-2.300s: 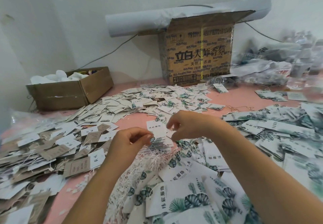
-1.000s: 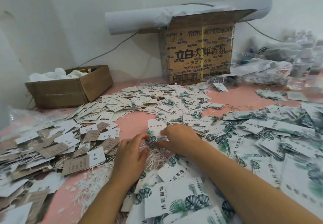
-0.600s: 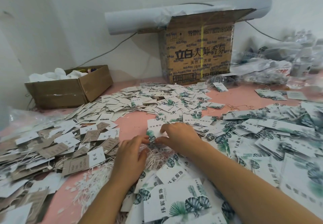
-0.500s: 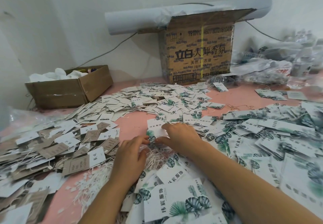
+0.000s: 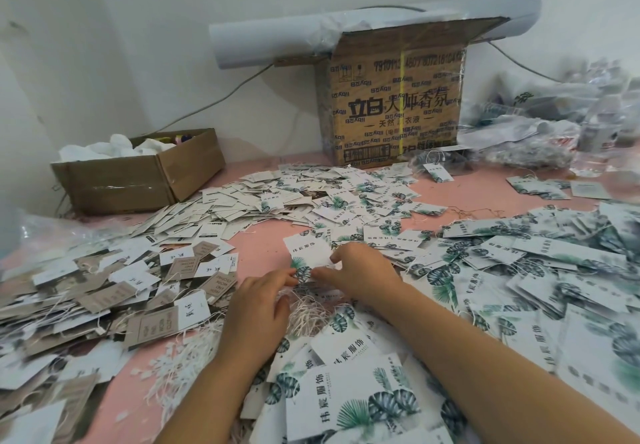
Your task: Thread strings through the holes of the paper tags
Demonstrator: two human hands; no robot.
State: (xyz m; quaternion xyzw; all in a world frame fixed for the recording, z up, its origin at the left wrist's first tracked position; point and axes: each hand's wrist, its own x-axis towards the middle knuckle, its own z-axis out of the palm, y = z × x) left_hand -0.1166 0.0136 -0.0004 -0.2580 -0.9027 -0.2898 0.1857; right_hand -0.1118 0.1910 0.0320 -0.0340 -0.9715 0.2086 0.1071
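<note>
A pink surface is carrying everything, running back to a white wall. A tall printed cardboard box is standing against that wall, with a white paper roll lying across its top. A low open cardboard box is sitting at the far left, holding crumpled white paper. Leaf-print tags are lying in a broad heap on the right and spreading toward the person. Brown and white tags are piling up on the left. A bundle of white strings is lying between the two forearms, just beneath the hands. The right hand is curling its fingers and thumb onto the right edge of a single tag, which is lying at the middle of the surface. The left hand is pinching at that tag's near, leaf-printed edge with thumb and fingertips. Whether a string is sitting between those fingertips is too small to tell.
</note>
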